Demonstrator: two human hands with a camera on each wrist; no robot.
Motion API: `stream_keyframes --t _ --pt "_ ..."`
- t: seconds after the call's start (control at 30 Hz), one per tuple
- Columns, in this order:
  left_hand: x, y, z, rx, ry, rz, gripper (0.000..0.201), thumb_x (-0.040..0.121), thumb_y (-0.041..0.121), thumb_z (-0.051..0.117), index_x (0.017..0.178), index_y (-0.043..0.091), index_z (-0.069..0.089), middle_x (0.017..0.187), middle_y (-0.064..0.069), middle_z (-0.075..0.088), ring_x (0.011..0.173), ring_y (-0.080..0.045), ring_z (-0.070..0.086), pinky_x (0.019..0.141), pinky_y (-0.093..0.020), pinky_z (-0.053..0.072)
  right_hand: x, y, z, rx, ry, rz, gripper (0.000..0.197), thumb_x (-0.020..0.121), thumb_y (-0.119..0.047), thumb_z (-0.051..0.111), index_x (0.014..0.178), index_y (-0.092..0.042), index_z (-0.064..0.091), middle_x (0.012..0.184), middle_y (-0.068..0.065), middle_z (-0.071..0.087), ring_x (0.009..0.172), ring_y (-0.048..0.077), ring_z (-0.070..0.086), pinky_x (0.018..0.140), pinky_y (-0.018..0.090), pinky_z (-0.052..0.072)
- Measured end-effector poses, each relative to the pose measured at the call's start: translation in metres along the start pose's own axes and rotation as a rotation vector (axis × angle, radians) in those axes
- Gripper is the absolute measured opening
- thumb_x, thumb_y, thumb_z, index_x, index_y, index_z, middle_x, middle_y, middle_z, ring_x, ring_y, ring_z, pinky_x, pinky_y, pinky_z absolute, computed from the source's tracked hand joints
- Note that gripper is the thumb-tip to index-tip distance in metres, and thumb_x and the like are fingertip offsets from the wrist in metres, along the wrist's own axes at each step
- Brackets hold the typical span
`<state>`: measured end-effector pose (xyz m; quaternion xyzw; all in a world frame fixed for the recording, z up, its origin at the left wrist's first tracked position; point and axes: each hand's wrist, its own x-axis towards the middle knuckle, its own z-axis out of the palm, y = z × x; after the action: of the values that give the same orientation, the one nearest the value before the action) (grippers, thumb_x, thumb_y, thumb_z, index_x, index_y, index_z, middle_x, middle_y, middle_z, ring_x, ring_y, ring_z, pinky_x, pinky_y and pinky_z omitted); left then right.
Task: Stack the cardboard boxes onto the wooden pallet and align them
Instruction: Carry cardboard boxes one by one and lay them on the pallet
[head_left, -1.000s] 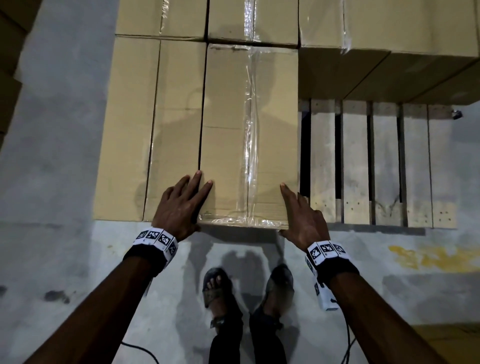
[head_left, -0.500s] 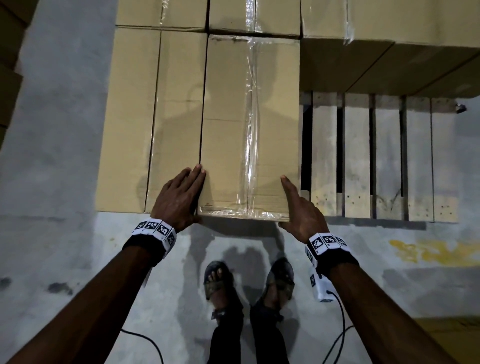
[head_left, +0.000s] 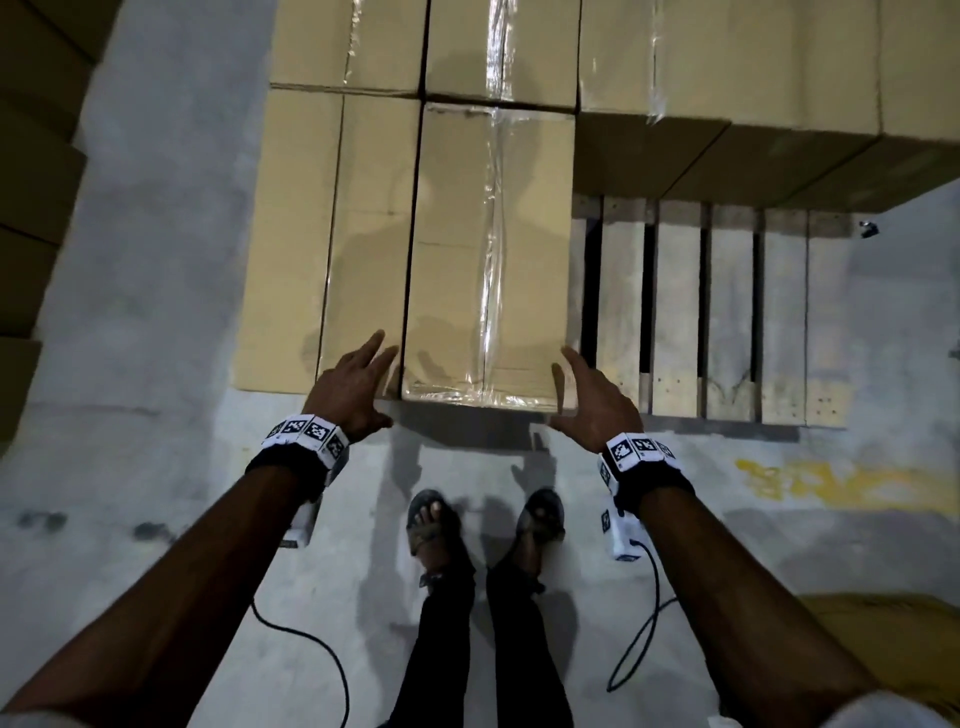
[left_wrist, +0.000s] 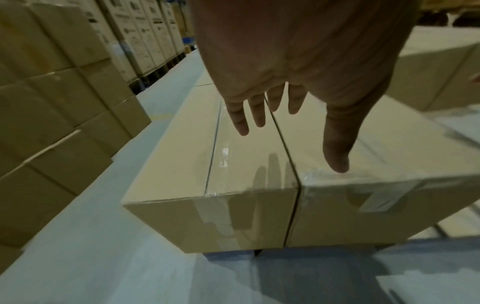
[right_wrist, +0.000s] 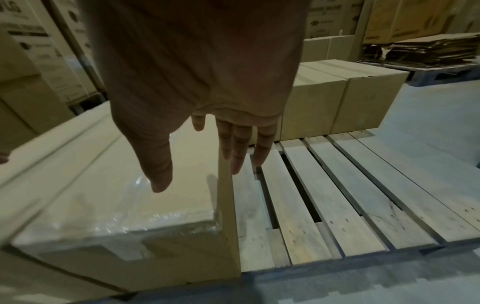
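A taped cardboard box (head_left: 488, 249) lies on the wooden pallet (head_left: 727, 312), tight against another box (head_left: 322, 234) on its left. Its near end slightly overhangs the pallet's front edge. My left hand (head_left: 371, 382) hovers open over the seam between the two boxes (left_wrist: 285, 156), with its shadow on the cardboard. My right hand (head_left: 571, 395) hovers open beside the taped box's near right corner (right_wrist: 213, 224), fingers straight. Neither hand holds anything. In the right wrist view, bare pallet slats (right_wrist: 337, 195) stretch to the right of the box.
More boxes (head_left: 727, 57) stand on the pallet's far side, higher at the right. Stacked cartons (left_wrist: 52, 102) line the left across a strip of concrete floor. My sandalled feet (head_left: 483, 525) and trailing cables are close to the pallet front. A yellow paint mark (head_left: 831, 478) is on the floor.
Both hands have come off the taped box and now hover just above it, fingers spread. The box has stayed against its left neighbour.
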<state>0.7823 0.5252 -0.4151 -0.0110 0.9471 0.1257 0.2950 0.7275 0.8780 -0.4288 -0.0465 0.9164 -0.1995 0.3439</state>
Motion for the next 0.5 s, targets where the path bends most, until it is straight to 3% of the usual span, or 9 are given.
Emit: stream_keyframes --t 0.13,0.23,0.4,0.5 --pt "-0.061 0.028 -0.037 -0.234 -0.028 -0.058 0.087 0.086 0.037 0.084 0.158 0.014 0.041 0.166 -0.010 0.034 0.147 -0.031 0.040 0.119 -0.041 0.035 -0.047 -0.022 -0.037 0.133 0.006 0.039 0.101 0.083 -0.040 0.083 0.161 -0.036 0.019 0.150 0.014 0.050 0.134 0.038 0.051 0.107 0.049 0.046" --pt "-0.113 0.058 -0.071 -0.340 -0.018 -0.062 0.072 0.088 0.036 0.082 0.149 0.012 0.053 0.151 -0.012 0.055 0.136 -0.032 0.053 0.112 -0.038 0.042 -0.091 -0.041 -0.067 0.174 0.004 0.003 0.096 0.086 -0.039 0.081 0.161 -0.035 0.021 0.154 0.015 0.046 0.138 0.038 0.048 0.109 0.047 0.044" --pt "-0.196 0.109 -0.120 -0.397 0.004 -0.014 0.064 0.089 0.034 0.080 0.145 0.012 0.058 0.140 -0.008 0.065 0.121 -0.027 0.063 0.094 -0.023 0.043 -0.167 -0.069 -0.115 0.275 0.074 -0.054 0.087 0.084 -0.042 0.083 0.155 -0.027 0.037 0.153 0.011 0.050 0.131 0.034 0.055 0.107 0.049 0.048" --pt "-0.236 0.126 -0.145 -0.414 0.000 0.008 0.063 0.090 0.040 0.079 0.145 0.017 0.058 0.136 -0.005 0.067 0.113 -0.024 0.067 0.090 -0.026 0.049 -0.208 -0.083 -0.138 0.278 0.091 -0.103 0.081 0.082 -0.045 0.084 0.150 -0.028 0.044 0.148 0.008 0.054 0.126 0.029 0.058 0.102 0.046 0.051"
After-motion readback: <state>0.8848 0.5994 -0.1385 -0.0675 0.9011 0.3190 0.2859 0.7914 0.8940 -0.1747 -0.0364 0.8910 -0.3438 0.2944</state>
